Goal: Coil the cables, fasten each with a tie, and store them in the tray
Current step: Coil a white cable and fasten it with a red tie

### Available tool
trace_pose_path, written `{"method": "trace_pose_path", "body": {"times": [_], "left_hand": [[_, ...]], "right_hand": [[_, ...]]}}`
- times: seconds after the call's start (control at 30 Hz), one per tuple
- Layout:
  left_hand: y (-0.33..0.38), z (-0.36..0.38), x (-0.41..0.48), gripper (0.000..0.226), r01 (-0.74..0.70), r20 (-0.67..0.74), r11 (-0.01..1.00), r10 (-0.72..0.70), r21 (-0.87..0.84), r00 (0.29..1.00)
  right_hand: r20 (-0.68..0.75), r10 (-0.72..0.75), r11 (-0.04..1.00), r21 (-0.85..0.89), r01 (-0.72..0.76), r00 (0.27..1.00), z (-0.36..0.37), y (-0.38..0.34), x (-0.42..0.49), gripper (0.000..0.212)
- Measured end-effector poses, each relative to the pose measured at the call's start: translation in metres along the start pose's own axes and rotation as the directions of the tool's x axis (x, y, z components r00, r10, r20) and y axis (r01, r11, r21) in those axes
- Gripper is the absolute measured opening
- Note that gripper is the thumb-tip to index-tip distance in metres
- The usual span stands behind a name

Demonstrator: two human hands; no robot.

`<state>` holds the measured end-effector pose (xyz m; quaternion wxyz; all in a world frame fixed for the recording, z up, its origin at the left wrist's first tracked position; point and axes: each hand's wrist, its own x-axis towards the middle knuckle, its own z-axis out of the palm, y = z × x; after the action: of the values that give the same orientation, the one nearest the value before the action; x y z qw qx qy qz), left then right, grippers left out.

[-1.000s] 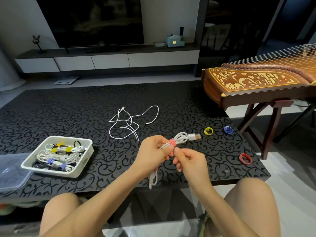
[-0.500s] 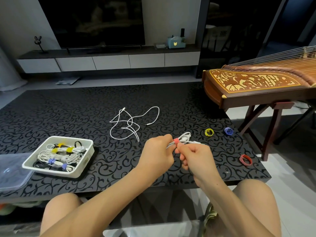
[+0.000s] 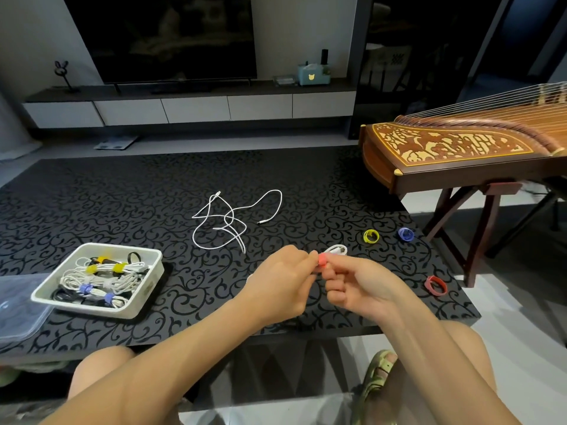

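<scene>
Cable [image 3: 338, 250], white and already coiled, is held above the counter [image 3: 92, 204], well to the right of the tray [image 3: 144, 289] and not yet in it. The left hand [image 3: 282, 283] grips the bundle with curled fingers, probably to keep the loops from springing apart. The right hand [image 3: 362, 286] pinches the pink-red tie [image 3: 322, 259] wrapped round the coil, which looks like the fastening step: one hand steadies while the other closes the band.

The tray sits close to the left hand, so a finished bundle can go in with a short reach. Its clear lid [image 3: 18, 305] lies just left of it, out of the way.

Counted: one cable in the hands. One loose white tangle [image 3: 227, 219] lies beyond the tray and to its right; whether it is one cable or two I cannot tell. Three spare ties lie far right of the tray, near the right hand: a yellow tie [image 3: 370, 236], a blue tie [image 3: 405, 234] and a red tie [image 3: 435, 285]. Inside the tray are several tied bundles, white and dark, with yellow and blue bands; they overlap too much for a sure count.
</scene>
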<state>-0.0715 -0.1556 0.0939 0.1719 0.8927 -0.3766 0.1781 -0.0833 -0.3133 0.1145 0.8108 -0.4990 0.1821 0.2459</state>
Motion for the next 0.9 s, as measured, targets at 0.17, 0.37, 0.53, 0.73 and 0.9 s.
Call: {"method": "trace_pose_path", "body": {"times": [0.17, 0.37, 0.53, 0.73, 0.9], "left_hand": [[-0.002, 0.012, -0.01, 0.018, 0.012, -0.05, 0.995, -0.017, -0.102, 0.999], [-0.018, 0.013, -0.029, 0.012, 0.479, -0.129, 0.865, -0.497, -0.148, 0.858], [-0.045, -0.009, -0.049, 0.01, 0.626, -0.267, 0.772, -0.63, -0.11, 0.729], [-0.134, -0.054, -0.108, 0.017, 0.768, -0.327, 0.265, -0.942, -0.583, 0.077], [-0.216, -0.087, -0.15, 0.012, 0.252, 0.08, -0.171, -0.939, -0.952, -0.334]], "right_hand": [[-0.161, -0.037, 0.996, 0.079, 0.05, 0.986, 0.008, 0.014, 0.021, 0.024], [-0.244, -0.607, 0.658, -0.688, 0.306, 0.756, 0.056, 0.045, 0.054, 0.063], [-0.167, -0.678, 0.475, -0.842, 0.254, 0.715, 0.117, 0.053, 0.087, 0.052], [0.165, -0.775, 0.131, -0.902, 0.411, 0.61, 0.186, 0.075, 0.101, 0.037], [0.266, -0.703, 0.106, -0.878, 0.467, 0.66, 0.182, 0.091, 0.111, 0.039]]}}
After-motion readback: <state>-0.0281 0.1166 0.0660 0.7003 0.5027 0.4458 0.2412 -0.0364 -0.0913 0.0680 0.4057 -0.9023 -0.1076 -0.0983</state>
